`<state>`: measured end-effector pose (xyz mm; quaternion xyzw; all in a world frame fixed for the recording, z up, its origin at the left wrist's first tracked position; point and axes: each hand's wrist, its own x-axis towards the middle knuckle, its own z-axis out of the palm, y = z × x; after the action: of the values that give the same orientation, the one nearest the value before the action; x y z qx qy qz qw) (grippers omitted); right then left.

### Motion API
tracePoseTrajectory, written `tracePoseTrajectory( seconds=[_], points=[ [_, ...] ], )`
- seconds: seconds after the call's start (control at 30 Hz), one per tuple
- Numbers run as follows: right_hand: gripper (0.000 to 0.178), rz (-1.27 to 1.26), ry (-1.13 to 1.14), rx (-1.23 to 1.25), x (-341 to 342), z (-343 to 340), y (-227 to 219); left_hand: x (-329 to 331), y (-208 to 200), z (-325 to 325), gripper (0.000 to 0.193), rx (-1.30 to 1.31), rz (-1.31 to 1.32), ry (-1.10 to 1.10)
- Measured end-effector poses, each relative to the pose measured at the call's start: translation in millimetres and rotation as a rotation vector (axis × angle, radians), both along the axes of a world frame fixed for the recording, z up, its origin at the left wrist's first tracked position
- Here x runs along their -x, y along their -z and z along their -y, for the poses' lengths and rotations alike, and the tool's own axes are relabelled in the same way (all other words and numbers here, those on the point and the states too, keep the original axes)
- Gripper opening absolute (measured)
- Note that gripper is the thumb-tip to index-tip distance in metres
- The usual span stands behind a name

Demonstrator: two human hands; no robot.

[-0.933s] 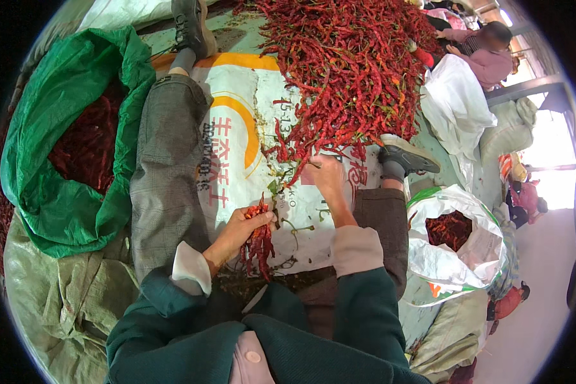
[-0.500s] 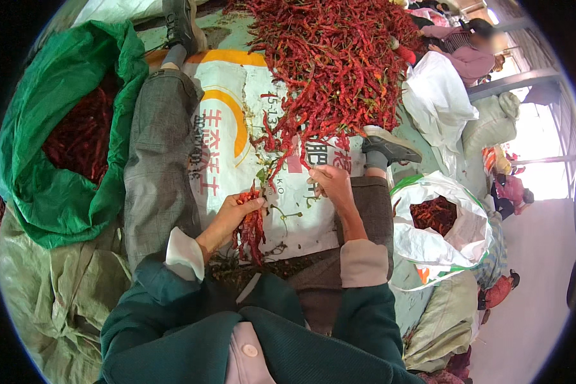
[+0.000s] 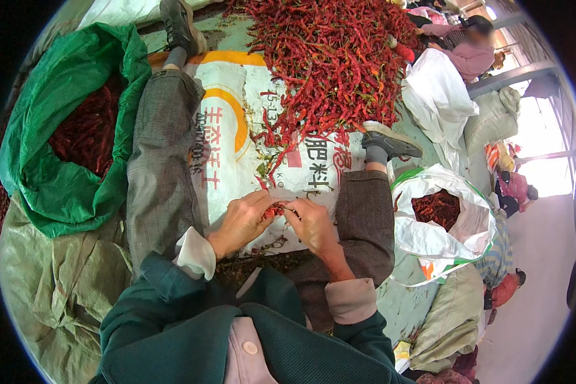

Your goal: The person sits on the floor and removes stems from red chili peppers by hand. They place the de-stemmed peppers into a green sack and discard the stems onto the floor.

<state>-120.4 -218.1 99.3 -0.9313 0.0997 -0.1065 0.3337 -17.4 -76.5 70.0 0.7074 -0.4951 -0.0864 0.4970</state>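
Both hands meet low over a white printed sack spread flat between my legs. My left hand is closed around a small bunch of red chili peppers, mostly covered by the fingers. Right beside it, my right hand pinches at the other end of the bunch, apparently on a chili; its fingertips partly hide what they grip. A few loose chilies and bits of green leaf and stem lie on the sack just beyond the hands. A large heap of red chilies covers the sack's far end.
At left stands an open green sack of chilies, with a tan woven sack nearer me. To the right is an open white sack holding chilies. My outstretched legs flank the work area. Other people sit along the far right.
My right hand has come back from the loose chilies toward me and now meets the left. My left hand has moved slightly right and turned, so its bunch no longer hangs down in view.
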Motion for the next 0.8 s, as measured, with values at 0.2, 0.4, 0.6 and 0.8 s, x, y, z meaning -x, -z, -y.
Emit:
tracePoseTrajectory(
  seconds=[0.2,0.4,0.6,0.8],
  points=[
    [0.007,0.121,0.138,0.159,3,-21,12,-1,0,4,0.017,-0.077,0.238,-0.043],
    [0.008,0.263,0.423,-0.044,-12,-30,17,1,-3,7,0.013,-0.168,-0.018,-0.127],
    [0.021,-0.288,0.431,-0.502,-7,14,30,6,10,3,0.02,-0.148,-1.159,-0.005],
    [0.026,-0.084,0.578,-0.538,-66,67,57,-7,18,10,0.017,-0.109,-1.378,-0.052]
  ],
)
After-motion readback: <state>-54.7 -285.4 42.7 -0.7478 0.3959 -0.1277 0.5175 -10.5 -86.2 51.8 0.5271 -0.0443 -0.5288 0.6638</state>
